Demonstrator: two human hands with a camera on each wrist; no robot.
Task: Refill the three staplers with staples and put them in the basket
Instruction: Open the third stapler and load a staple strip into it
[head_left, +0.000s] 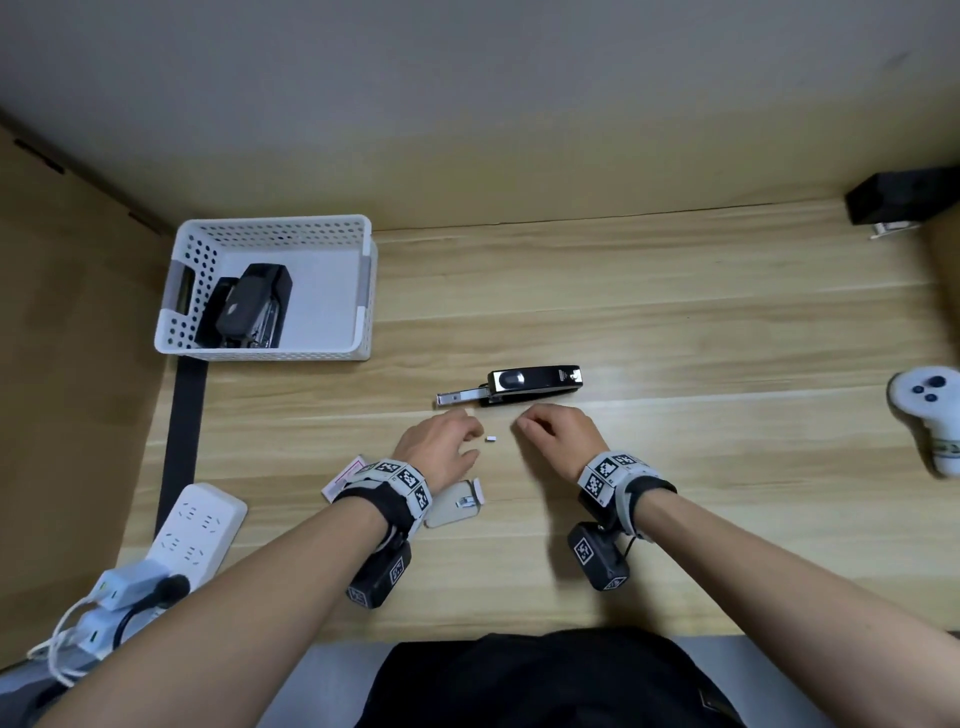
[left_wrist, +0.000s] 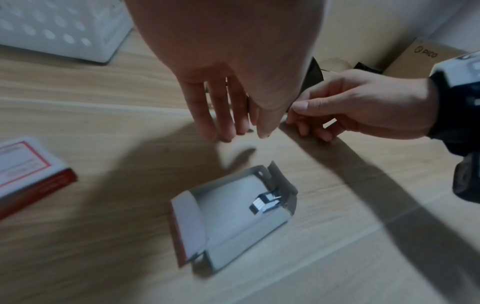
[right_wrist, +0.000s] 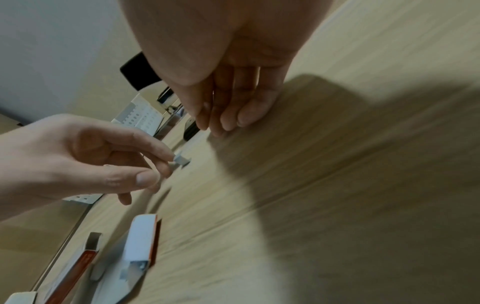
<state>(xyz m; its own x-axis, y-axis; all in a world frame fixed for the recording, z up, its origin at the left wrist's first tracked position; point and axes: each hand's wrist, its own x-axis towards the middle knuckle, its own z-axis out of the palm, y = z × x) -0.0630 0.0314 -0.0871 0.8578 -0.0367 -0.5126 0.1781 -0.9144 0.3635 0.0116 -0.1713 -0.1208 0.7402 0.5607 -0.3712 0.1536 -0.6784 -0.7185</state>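
we are loading the black stapler, which is lying near the middle of the tabletop with its metal staple tray pulled out toward the left edge. 2 other staplers are already lying in the white basket at the far left corner, so we judge this one to be number 3 and the last.

a short block of staples is sitting on the wood just in front of the stapler, between our hands. our left hand is reaching for it with fingers loosely extended; in the right wrist view the fingertips are touching it, but we cannot tell whether they are pinching it yet. our right hand is hovering beside it, fingers curled, thumb against forefinger, and we are seeing nothing held in it.

to do this well we are pinching the block by its 2 long sides, keeping the legs pointing down, lining it up with the tray and lowering it in flat. the right hand is best steadying the stapler body. squeezing too hard is likely to snap the strip.

the open staple box is lying nearer the front edge with more staples, its sleeve beside it.
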